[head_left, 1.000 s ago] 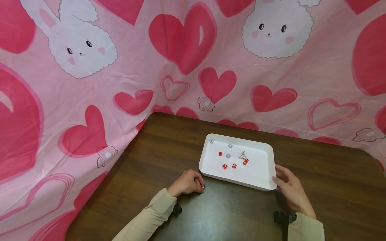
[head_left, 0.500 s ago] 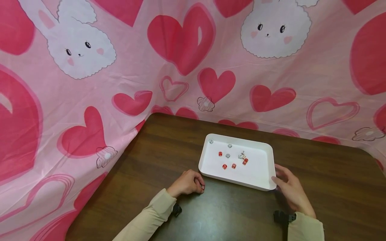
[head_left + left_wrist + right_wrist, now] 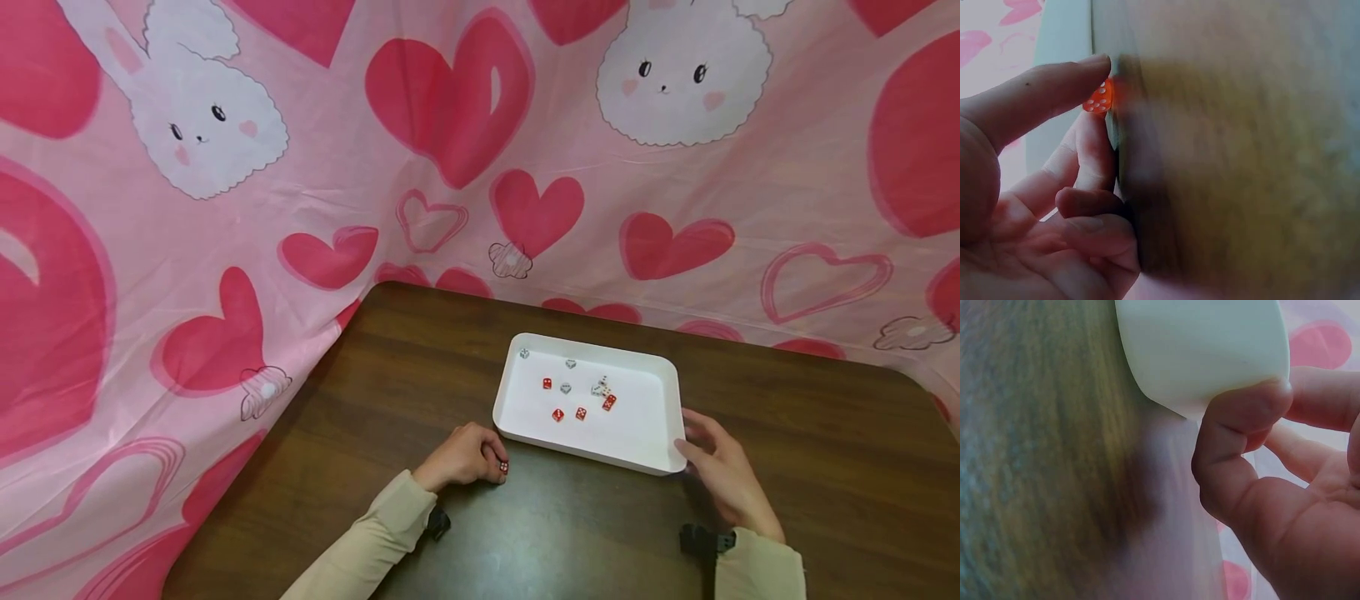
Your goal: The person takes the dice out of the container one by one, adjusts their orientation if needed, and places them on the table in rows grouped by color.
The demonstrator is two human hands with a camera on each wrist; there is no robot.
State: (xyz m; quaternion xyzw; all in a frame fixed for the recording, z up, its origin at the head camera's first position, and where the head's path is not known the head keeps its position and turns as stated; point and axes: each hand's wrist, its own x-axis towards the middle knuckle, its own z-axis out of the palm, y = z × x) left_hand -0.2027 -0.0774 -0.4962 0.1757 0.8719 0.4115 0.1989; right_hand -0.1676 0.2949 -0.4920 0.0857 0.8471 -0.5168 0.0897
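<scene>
The left hand (image 3: 461,457) rests on the counter (image 3: 390,383) just left of the tray (image 3: 645,446), fingers curled, pinching a red die (image 3: 504,467) between thumb and fingertip; the left wrist view shows that die (image 3: 1100,98) held at the fingertips and touching the counter; the tray's near left corner lies just right of and beyond the die, so this hand is the nearer one to that corner; the right hand (image 3: 723,475) is at the tray's near right corner, thumb and fingers curled against the wall; the right wrist view shows the thumb (image 3: 1241,425) pressed on the tray's rounded corner (image 3: 1210,350), gripping it; the tray lies with its long axis running left to right across the counter, slightly skewed, between the two hands; inside it sit four red dice (image 3: 569,414) and several pale or clear dice (image 3: 566,387), gathered in the left half, one pale die (image 3: 524,353) off in the far left corner; the right half of the tray floor is bare; a pink cloth (image 3: 225,208) with hearts and rabbits hangs behind and to the left.
</scene>
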